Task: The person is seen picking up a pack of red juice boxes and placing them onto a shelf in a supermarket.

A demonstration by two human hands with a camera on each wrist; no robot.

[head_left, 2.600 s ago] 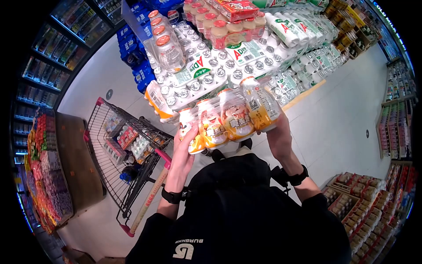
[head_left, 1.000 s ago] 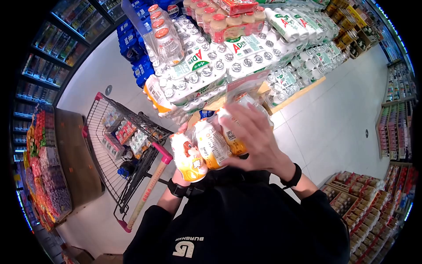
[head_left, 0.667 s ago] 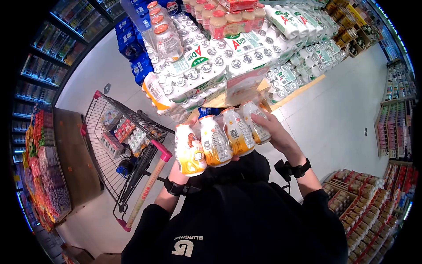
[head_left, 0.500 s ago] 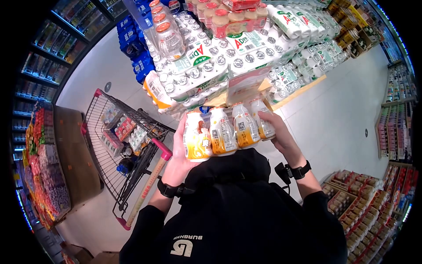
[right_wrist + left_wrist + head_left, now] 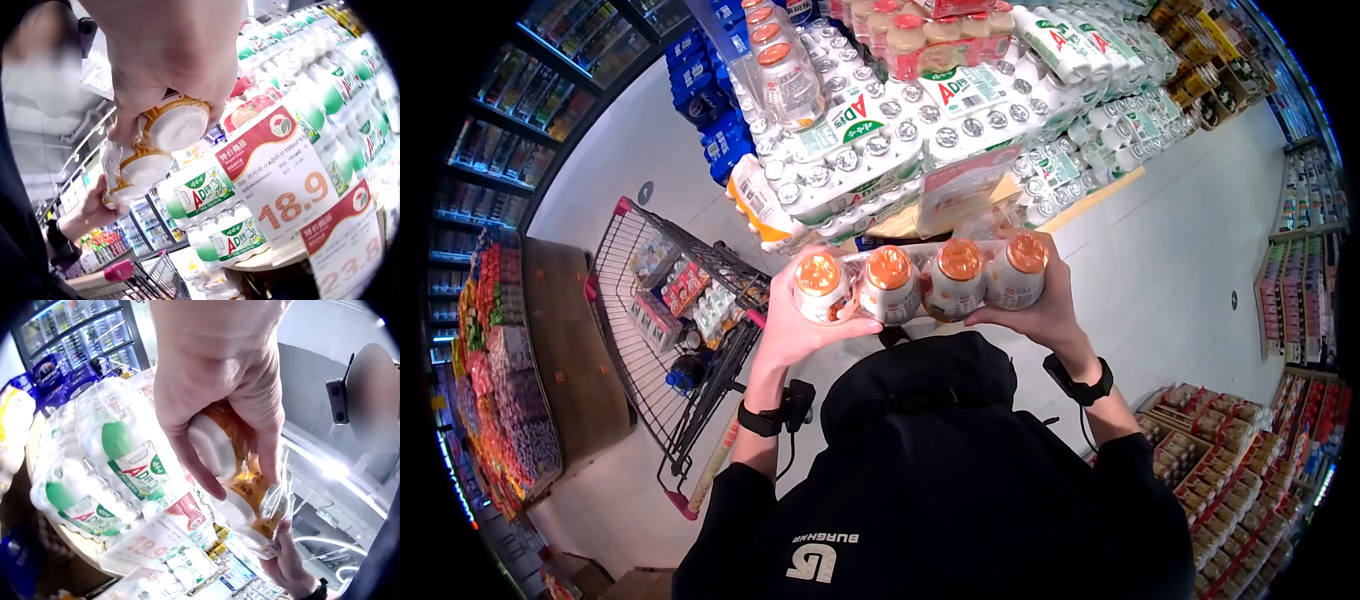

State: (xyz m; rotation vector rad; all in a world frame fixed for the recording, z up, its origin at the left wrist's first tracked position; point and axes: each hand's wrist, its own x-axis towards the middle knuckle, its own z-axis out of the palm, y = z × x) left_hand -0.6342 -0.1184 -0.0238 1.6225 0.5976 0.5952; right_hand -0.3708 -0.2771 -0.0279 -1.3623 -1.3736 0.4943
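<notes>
A shrink-wrapped pack of drink bottles (image 5: 890,285) with orange caps hangs in front of the chest, caps facing the head camera. My left hand (image 5: 785,320) grips its left end, thumb along the near side. At the other end my right hand (image 5: 1050,305) grips the last bottle. In the left wrist view, white bottle bases (image 5: 212,447) and orange-yellow labels show below the left hand (image 5: 215,369). The right wrist view shows more white bases (image 5: 178,130) under the right hand (image 5: 169,59), with loose clear film around them.
A display stacked with white AD milk bottle packs (image 5: 840,190) stands just ahead, with price signs (image 5: 281,187) on its front. To the left is a shopping cart (image 5: 675,330) holding several goods. Boxed goods (image 5: 1230,460) are stacked at the lower right.
The right hand passed over the bottle pack and took hold of its right end again. The pack was turned about, then tilted so its caps, not its labels, face the head camera.
</notes>
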